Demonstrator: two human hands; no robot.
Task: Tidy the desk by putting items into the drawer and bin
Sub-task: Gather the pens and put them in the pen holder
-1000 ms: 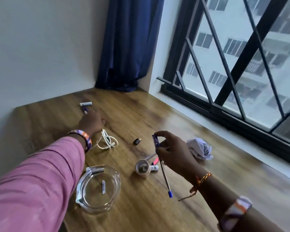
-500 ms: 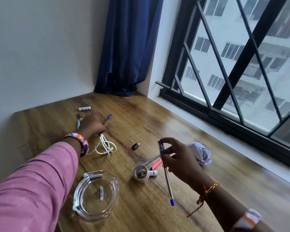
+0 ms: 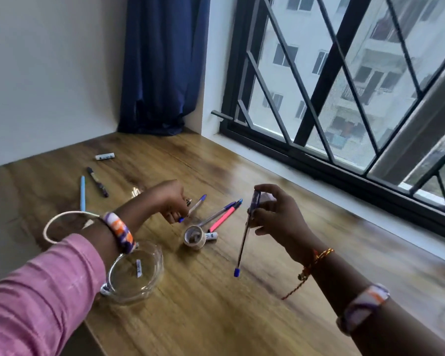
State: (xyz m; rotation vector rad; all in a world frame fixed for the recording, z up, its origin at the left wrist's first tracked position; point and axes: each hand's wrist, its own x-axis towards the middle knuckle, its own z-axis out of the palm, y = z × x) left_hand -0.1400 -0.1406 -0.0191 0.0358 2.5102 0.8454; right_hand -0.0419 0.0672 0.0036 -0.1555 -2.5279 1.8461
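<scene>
While labels blur, pen-gripping hands (image 3: 278, 214).

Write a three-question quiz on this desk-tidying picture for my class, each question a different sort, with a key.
1. True or false: the right hand holds a pen above the desk, blue cap pointing down.
2. Which lies nearest the tape roll? A. the light-blue pen B. the pink pen C. the white tube by the wall
3. Fill in: the left hand grips a pen with a ____ cap.

Key
1. True.
2. B; its lower end lies right beside the roll.
3. Blue.
</scene>
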